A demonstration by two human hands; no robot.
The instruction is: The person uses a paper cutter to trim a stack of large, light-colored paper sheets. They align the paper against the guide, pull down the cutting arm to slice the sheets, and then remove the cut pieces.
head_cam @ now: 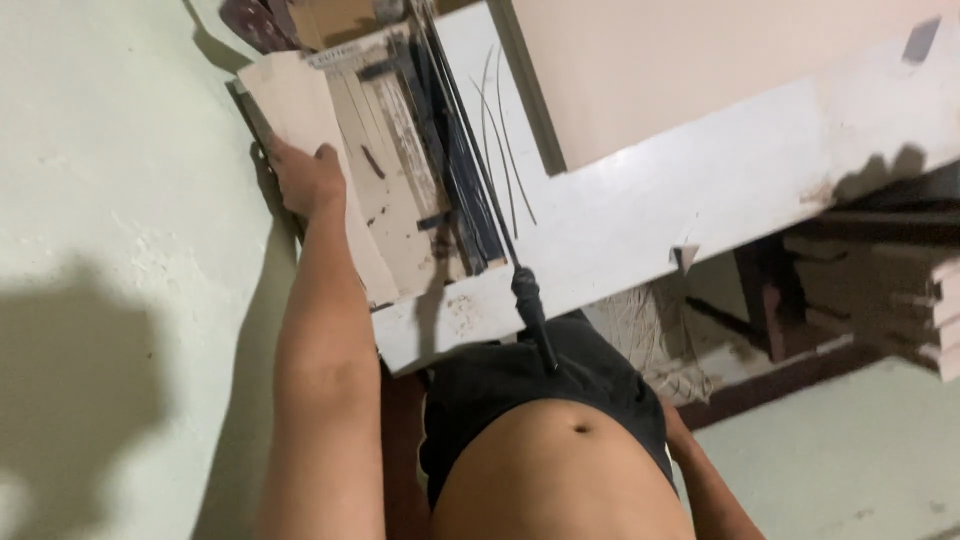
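My left hand (303,176) reaches out along the pale green wall and grips the edge of a beige flat board (298,100) that leans at the left end of a white workbench (640,215). Beside the board lie pale, stained slats (395,150) and a bundle of thin dark strips (462,170). A black rod with a thick grip (528,300) hangs off the bench edge toward my black shorts. Only my right forearm (705,480) shows at the lower right; its hand is out of sight.
The pale green wall (110,250) fills the left side. Thin wires (500,130) lie on the bench top. Under the bench at the right sit dark wooden pieces (860,270) and a woven sack (650,335). A pink surface (700,60) lies beyond the bench.
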